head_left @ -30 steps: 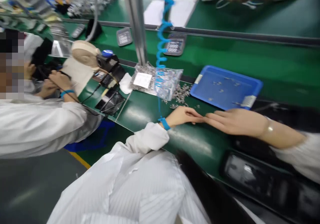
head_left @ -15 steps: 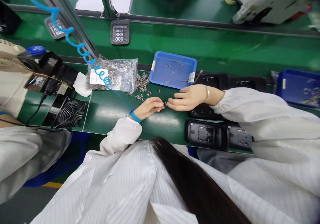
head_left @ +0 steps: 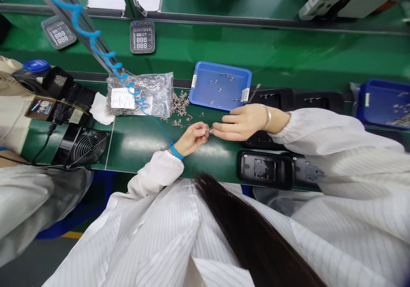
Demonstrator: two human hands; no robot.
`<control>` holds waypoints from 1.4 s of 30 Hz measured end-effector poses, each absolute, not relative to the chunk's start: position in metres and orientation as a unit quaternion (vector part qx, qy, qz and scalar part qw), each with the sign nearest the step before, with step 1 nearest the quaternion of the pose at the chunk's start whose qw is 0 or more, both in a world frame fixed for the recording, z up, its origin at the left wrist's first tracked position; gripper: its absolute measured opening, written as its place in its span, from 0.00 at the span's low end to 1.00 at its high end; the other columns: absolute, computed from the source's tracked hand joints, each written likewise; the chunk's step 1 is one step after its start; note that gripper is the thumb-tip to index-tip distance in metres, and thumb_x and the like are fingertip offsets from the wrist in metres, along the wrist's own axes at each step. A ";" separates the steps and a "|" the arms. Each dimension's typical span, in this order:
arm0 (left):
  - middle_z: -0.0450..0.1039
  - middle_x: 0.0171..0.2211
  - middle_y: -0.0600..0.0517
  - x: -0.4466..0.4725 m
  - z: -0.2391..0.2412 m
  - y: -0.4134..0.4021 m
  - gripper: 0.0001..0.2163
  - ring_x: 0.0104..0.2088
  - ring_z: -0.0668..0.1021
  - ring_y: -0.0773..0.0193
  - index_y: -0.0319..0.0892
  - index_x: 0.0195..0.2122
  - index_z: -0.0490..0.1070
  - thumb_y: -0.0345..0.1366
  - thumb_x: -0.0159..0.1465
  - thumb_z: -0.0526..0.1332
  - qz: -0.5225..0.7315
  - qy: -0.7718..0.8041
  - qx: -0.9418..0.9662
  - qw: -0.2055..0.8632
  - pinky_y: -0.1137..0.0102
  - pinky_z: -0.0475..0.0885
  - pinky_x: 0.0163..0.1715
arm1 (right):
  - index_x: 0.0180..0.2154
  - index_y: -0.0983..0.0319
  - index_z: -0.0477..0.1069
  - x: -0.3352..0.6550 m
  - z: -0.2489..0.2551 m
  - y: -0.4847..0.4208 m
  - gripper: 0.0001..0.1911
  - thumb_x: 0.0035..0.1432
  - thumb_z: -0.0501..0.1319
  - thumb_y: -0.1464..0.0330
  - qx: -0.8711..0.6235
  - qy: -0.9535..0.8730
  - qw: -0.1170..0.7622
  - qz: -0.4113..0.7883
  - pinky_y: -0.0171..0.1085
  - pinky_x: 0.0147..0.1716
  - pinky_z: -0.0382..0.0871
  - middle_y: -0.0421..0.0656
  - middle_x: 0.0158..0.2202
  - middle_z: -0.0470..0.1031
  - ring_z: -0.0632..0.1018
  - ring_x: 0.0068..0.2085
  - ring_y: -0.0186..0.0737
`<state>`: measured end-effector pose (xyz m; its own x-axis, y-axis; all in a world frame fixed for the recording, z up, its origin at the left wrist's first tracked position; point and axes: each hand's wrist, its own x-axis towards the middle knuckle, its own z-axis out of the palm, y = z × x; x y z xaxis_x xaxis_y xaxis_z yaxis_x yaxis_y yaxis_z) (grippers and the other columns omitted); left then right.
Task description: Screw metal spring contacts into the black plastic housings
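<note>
My left hand (head_left: pixel 193 137) and my right hand (head_left: pixel 244 121) meet over the green bench (head_left: pixel 141 144). Both pinch a small metal spring (head_left: pixel 210 130) between their fingertips. A blue strap (head_left: pixel 176 151) circles my left wrist, and a coiled blue cord (head_left: pixel 105 56) runs up from it. A pile of loose springs (head_left: pixel 180 106) lies just behind my left hand, beside a clear bag of springs (head_left: pixel 138 94). A blue tray (head_left: pixel 220 86) with several springs sits behind my right hand. Black plastic housings (head_left: pixel 265 169) lie under and in front of my right forearm.
A small black fan (head_left: pixel 85 146) and a black box (head_left: pixel 60 99) stand at the left, by another person's sleeve (head_left: pixel 28 197). Two digital counters (head_left: pixel 142 36) lie on the conveyor belt beyond. A second blue tray (head_left: pixel 382 104) sits at the far right.
The camera swung from the left neighbour to look straight down at the bench. My hands, first flat and touching on the bench, now pinch a spring between them.
</note>
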<state>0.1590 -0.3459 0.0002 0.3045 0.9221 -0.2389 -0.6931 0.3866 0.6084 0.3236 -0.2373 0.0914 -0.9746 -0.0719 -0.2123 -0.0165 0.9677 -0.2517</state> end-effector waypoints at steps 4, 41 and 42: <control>0.56 0.20 0.61 0.160 0.002 -0.347 0.23 0.19 0.58 0.79 0.39 0.22 0.61 0.43 0.44 0.76 0.535 0.249 0.205 0.781 0.81 0.56 0.17 | 0.49 0.58 0.70 0.320 0.083 -0.245 0.24 0.70 0.37 0.64 -0.055 0.988 0.116 -0.090 0.34 0.24 0.57 0.46 0.45 0.74 0.68 0.30 0.32; 0.70 0.36 0.49 0.085 -0.044 -0.349 0.07 0.35 0.74 0.64 0.41 0.40 0.76 0.31 0.61 0.67 0.341 0.622 0.690 0.142 0.69 0.72 0.36 | 0.54 0.65 0.68 0.289 0.047 -0.227 0.19 0.69 0.46 0.65 0.248 0.945 0.214 -0.011 0.39 0.36 0.66 0.54 0.51 0.73 0.78 0.42 0.46; 0.70 0.36 0.49 0.085 -0.046 -0.349 0.06 0.35 0.75 0.64 0.41 0.40 0.76 0.32 0.61 0.67 0.332 0.623 0.693 0.143 0.69 0.72 0.37 | 0.53 0.65 0.68 0.285 0.043 -0.227 0.18 0.69 0.46 0.68 0.245 0.944 0.222 -0.014 0.39 0.36 0.66 0.54 0.51 0.72 0.78 0.42 0.45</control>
<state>0.0848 -0.3488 -0.0456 0.0021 0.9592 0.2827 0.7692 -0.1822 0.6124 0.2854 -0.2266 0.0430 -0.7815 0.4554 -0.4265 0.4682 0.8799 0.0817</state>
